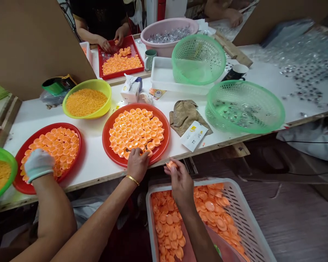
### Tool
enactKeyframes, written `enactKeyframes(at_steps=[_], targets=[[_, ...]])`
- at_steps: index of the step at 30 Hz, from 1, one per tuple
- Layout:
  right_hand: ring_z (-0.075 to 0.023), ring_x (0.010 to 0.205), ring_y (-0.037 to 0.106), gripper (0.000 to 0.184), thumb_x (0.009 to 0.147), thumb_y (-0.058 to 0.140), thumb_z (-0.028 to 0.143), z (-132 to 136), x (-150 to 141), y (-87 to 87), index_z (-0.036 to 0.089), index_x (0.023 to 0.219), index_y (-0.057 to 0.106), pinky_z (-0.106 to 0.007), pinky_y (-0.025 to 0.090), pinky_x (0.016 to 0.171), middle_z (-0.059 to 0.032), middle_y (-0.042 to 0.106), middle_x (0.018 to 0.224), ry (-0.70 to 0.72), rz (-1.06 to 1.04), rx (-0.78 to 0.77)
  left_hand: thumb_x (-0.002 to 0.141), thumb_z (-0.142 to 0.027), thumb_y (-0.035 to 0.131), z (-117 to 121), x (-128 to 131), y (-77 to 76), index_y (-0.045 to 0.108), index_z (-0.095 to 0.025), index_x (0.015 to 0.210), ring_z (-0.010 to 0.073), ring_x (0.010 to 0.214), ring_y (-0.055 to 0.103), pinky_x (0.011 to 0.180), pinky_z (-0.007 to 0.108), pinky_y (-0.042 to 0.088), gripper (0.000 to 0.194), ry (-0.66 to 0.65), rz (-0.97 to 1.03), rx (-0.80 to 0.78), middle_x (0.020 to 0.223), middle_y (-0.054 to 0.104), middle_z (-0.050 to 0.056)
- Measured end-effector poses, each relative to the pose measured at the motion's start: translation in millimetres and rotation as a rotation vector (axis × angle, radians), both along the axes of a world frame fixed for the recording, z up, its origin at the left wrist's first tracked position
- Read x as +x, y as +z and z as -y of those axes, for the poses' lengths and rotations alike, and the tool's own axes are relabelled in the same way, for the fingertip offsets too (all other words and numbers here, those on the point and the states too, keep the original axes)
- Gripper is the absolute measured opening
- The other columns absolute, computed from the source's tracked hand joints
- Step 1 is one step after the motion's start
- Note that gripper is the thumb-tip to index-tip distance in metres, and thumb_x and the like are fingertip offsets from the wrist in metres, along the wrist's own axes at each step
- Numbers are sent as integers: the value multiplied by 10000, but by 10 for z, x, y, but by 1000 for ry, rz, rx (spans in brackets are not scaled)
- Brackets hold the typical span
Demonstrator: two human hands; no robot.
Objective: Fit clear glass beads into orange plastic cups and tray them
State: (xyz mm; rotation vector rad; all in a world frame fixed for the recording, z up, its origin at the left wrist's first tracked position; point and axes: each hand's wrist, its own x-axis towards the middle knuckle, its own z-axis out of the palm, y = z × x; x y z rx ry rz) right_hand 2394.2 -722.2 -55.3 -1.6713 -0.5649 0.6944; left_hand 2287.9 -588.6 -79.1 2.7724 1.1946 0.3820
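Observation:
A round red plate (109,128) on the white table holds rows of orange plastic caps (136,131). My left hand (137,164), with a gold bracelet, rests on the plate's near rim. Its fingers are curled together on a cap at the edge of the rows. My right hand (180,182) is just off the table's front edge, pinching one orange cap (171,165) between its fingertips. Below it stands a white slotted crate (235,193) full of loose orange caps.
A co-worker's white-gloved hand (38,164) lies on a second red plate (76,160) at the left. A yellow bowl (104,87), two green baskets (273,109), a white tray (160,78), a pink basin (153,31), a cloth (184,114) and a packet (193,135) crowd the table. Another person works at a far red tray (101,65).

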Motion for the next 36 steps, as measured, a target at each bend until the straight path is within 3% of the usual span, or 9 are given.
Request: enactKeyframes(at_steps=[5, 8, 12, 16, 23, 26, 31, 36], targets=[[-196, 1091, 559, 263, 902, 458, 204, -597, 153, -86, 178, 1129, 589, -333, 479, 939, -110, 587, 1139, 168, 569, 0, 885, -276, 498, -110, 196, 11, 703, -279, 932, 245, 863, 441, 742, 365, 378, 211, -28, -7, -10, 894, 536, 89], [-192, 1100, 543, 324, 883, 471, 122, -759, 189, -229, 161, 1200, 525, -320, 455, 952, -106, 568, 1154, 244, 731, -52, 860, -249, 510, -183, 284, -1, 711, -250, 882, 276, 876, 432, 719, 393, 363, 202, -18, -22, -17, 881, 527, 115], [-216, 966, 571, 268, 858, 532, 111, -857, 188, -354, 150, 1123, 546, -343, 463, 859, -101, 602, 1068, 308, 886, -165, 840, -205, 515, -241, 280, -17, 713, -244, 915, 274, 868, 426, 711, 386, 367, 215, -2, -2, -36, 881, 525, 113], [-239, 977, 544, 243, 835, 595, 133, -870, 178, -389, 158, 1074, 560, -401, 380, 906, -88, 636, 995, 284, 931, -207, 837, -184, 520, -264, 236, -52, 716, -263, 961, 248, 860, 434, 726, 359, 383, 245, 10, 56, -59, 889, 531, 91], [-245, 941, 524, 250, 799, 658, 163, -892, 151, -360, 186, 1032, 571, -374, 338, 798, -67, 660, 943, 262, 968, -331, 832, -147, 525, -227, 160, -88, 713, -235, 967, 230, 843, 439, 742, 354, 399, 248, 48, 210, -44, 873, 532, 83], [-253, 1005, 512, 263, 795, 659, 173, -857, 131, -353, 185, 1038, 559, -374, 350, 818, -74, 640, 1027, 202, 935, -312, 844, -137, 511, -113, 115, -55, 698, -238, 993, 223, 839, 435, 749, 352, 395, 260, 41, 225, -18, 871, 532, 79], [-243, 1017, 505, 146, 832, 557, 145, -749, 168, -468, 149, 977, 571, -377, 401, 877, -117, 598, 1071, 40, 820, -179, 893, -260, 501, 92, 159, -33, 639, -280, 1100, 233, 878, 440, 744, 360, 366, 250, -47, 63, -9, 941, 548, 80], [-255, 1013, 490, 127, 859, 491, 161, -766, 197, -615, 146, 849, 617, -424, 412, 912, -142, 587, 1042, 31, 874, -105, 904, -326, 496, 19, 308, -71, 642, -295, 1018, 225, 870, 458, 712, 367, 323, 187, 20, -5, -3, 908, 569, 53]])
